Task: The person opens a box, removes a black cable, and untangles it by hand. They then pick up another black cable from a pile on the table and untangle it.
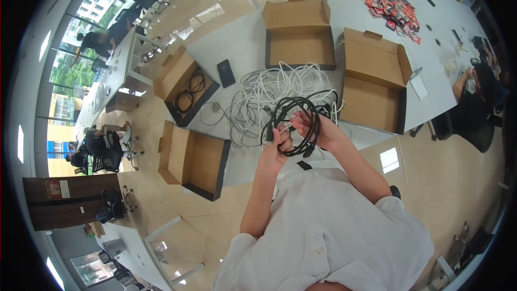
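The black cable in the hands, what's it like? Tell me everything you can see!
The black cable is thin and looks smooth and bendy, maybe rubber or plastic. It's wound into loose, roundish loops that don't line up neatly. Dark, chunky bits at its edge look like plugs, but they're too small to tell which kind. The left hand grips one side and the right hand holds the other, near the messy white cables.

Around the white cable pile [274, 94], the white desk [215, 43] carries open cardboard boxes [300, 46], a phone [226, 73] and red packets [393, 15].
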The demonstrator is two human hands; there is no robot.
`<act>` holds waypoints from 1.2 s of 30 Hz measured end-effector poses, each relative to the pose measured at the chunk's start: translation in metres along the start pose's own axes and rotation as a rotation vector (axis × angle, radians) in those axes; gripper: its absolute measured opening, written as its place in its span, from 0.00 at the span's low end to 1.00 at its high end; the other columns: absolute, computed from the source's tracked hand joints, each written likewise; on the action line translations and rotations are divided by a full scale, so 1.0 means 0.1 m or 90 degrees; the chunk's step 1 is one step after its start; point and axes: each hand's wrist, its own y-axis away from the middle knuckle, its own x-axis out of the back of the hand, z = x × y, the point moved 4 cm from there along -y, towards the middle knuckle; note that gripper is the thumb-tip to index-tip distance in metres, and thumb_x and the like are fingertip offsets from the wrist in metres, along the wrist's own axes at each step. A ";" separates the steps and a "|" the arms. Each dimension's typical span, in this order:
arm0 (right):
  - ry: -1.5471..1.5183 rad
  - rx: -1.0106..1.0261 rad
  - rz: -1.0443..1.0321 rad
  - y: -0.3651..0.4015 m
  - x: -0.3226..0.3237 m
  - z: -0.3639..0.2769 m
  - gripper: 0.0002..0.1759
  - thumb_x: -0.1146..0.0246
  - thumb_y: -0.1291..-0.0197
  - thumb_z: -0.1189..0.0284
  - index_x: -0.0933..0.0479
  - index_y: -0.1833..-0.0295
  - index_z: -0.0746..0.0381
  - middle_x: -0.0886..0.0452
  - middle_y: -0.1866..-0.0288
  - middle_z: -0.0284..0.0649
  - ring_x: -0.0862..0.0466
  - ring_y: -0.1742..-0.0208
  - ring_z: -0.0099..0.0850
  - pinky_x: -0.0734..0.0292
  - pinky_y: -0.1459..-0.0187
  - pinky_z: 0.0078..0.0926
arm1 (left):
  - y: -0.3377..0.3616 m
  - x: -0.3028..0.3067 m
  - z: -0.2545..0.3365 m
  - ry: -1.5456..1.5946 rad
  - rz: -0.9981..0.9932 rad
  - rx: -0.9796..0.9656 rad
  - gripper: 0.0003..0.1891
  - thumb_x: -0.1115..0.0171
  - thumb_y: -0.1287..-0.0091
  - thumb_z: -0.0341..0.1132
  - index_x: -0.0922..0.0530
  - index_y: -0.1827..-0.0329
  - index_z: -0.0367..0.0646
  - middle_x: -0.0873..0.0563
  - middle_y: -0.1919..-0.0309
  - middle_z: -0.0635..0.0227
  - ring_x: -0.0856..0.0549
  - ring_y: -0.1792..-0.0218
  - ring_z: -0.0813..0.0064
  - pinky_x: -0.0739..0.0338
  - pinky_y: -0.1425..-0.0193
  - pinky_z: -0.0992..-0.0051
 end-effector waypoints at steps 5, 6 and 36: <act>0.260 0.210 0.136 0.01 0.26 -0.02 0.16 0.49 0.29 0.60 0.26 0.49 0.61 0.19 0.54 0.37 0.19 0.55 0.26 0.25 0.49 0.25 | 0.09 0.06 0.18 -0.018 0.046 -0.039 0.17 0.48 0.29 0.53 0.29 0.55 0.49 0.39 0.79 0.83 0.43 0.79 0.86 0.49 0.74 0.82; 0.308 0.239 0.162 0.06 0.20 -0.04 0.15 0.49 0.29 0.60 0.26 0.48 0.60 0.19 0.55 0.35 0.20 0.56 0.24 0.26 0.49 0.24 | 0.10 0.06 0.20 -0.054 0.069 -0.038 0.17 0.48 0.29 0.53 0.28 0.56 0.48 0.40 0.79 0.82 0.43 0.80 0.86 0.49 0.75 0.82; 0.252 1.108 0.224 1.70 -0.43 -1.74 0.08 0.43 0.33 0.78 0.24 0.51 0.67 0.18 0.62 0.41 0.33 0.78 0.17 0.42 0.77 0.13 | 0.04 0.57 0.95 -1.273 0.442 -0.469 0.07 0.41 0.34 0.36 0.19 0.62 0.43 0.23 0.80 0.69 0.21 0.77 0.68 0.29 0.70 0.68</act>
